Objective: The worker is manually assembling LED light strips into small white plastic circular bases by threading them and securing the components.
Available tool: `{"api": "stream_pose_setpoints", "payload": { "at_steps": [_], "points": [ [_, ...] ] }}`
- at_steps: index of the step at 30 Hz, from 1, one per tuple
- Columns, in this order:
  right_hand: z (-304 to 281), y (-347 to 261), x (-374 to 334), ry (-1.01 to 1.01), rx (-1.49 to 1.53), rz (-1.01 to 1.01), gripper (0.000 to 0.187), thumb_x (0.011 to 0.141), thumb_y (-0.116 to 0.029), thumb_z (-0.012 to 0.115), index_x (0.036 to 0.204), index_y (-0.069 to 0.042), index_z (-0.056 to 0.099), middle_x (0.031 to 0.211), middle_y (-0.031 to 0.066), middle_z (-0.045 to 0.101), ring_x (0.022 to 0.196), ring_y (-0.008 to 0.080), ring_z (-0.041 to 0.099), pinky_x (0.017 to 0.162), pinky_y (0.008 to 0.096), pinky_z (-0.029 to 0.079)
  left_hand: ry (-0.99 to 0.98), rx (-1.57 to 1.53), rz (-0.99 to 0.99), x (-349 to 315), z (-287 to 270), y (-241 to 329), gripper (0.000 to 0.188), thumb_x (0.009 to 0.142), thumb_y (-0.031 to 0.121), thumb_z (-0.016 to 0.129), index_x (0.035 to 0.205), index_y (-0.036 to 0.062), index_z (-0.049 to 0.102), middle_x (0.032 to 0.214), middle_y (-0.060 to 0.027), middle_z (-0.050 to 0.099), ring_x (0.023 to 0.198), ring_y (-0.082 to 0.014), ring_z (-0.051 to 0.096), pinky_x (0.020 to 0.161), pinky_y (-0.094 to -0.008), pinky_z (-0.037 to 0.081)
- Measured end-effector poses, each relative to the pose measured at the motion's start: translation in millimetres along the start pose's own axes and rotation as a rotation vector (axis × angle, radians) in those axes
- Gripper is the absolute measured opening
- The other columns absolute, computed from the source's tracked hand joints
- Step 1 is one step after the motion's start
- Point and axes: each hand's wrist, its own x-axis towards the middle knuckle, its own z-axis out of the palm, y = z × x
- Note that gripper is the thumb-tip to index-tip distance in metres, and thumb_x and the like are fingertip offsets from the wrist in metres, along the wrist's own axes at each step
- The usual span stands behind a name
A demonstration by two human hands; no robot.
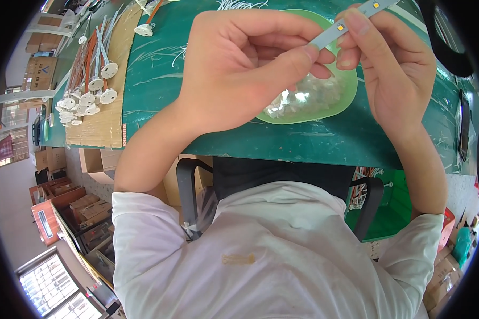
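Note:
My left hand (239, 64) and my right hand (388, 64) are raised close to the camera over a green worktable (159, 80). Both pinch a thin white strip (346, 24) with small yellow squares on it; the left thumb and forefinger hold its lower end, the right fingers hold it higher up. Beneath the hands lies a light green bowl (340, 101) filled with small clear plastic pieces (303, 98). My fingers hide part of the strip.
A cardboard sheet (104, 122) at the table's left carries several white round-headed parts with orange and grey leads (88, 90). A dark flat device (464, 127) lies at the right edge. A black chair frame (186, 186) and cardboard boxes (69, 207) sit below.

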Motion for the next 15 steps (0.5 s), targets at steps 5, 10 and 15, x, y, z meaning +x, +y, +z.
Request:
{"api": "stream_pose_setpoints", "payload": {
  "at_steps": [5, 10, 15],
  "points": [
    [-1, 3, 2, -0.048, -0.044, -0.029, 0.027, 0.104, -0.022, 0.045, 0.092, -0.002, 0.058, 0.077, 0.0055, 0.064, 0.076, 0.0157, 0.062, 0.073, 0.0267, 0.049, 0.008, 0.013, 0.004, -1, 0, 1, 0.026, 0.093, -0.002, 0.054, 0.117, -0.0057, 0.062, 0.098, -0.0181, 0.071, 0.087, -0.023, 0.072, 0.06, -0.0231, 0.052],
    [-3, -2, 1, -0.073, -0.075, 0.014, 0.028, 0.104, -0.024, 0.044, 0.092, -0.002, 0.058, 0.077, 0.0059, 0.063, 0.075, 0.0161, 0.061, 0.073, 0.0264, 0.048, 0.017, 0.029, 0.019, -1, 1, 0, 0.025, 0.092, -0.002, 0.056, 0.116, -0.0054, 0.063, 0.095, -0.0172, 0.072, 0.084, -0.022, 0.072, 0.059, -0.0228, 0.051],
    [2, -15, 15, -0.142, -0.158, 0.183, 0.028, 0.104, -0.024, 0.044, 0.091, -0.004, 0.058, 0.077, 0.0056, 0.062, 0.076, 0.0162, 0.06, 0.073, 0.0269, 0.048, 0.03, 0.047, 0.03, -3, 1, 1, 0.024, 0.092, -0.002, 0.057, 0.114, -0.0051, 0.063, 0.093, -0.0164, 0.072, 0.081, -0.0209, 0.072, 0.058, -0.0225, 0.051]
  ]
}}
